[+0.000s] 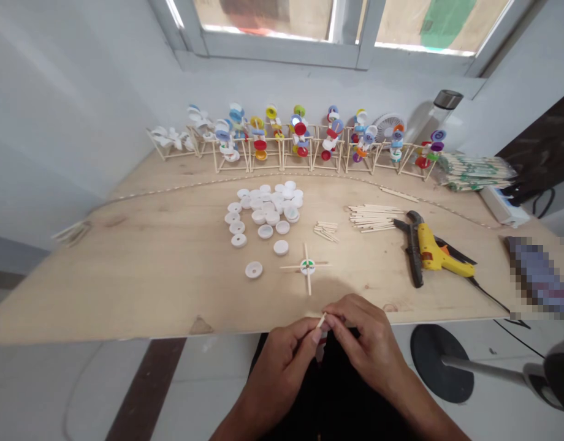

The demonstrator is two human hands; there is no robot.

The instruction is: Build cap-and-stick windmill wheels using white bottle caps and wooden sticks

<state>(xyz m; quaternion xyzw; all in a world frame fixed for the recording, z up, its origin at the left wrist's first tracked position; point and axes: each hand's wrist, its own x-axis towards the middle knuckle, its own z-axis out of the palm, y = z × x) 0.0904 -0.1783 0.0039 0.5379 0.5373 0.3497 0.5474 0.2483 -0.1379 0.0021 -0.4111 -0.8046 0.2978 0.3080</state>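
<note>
In the head view, the left hand (282,361) and right hand (369,343) meet at the near edge of the surface (148,294), fingers of both pinched on a short wooden stick (322,320). The stick cross on a cap (308,267) lies just beyond them, beside loose white caps (266,208). This looks like a stick-preparing step, which calls for a steady two-handed grip.
</note>
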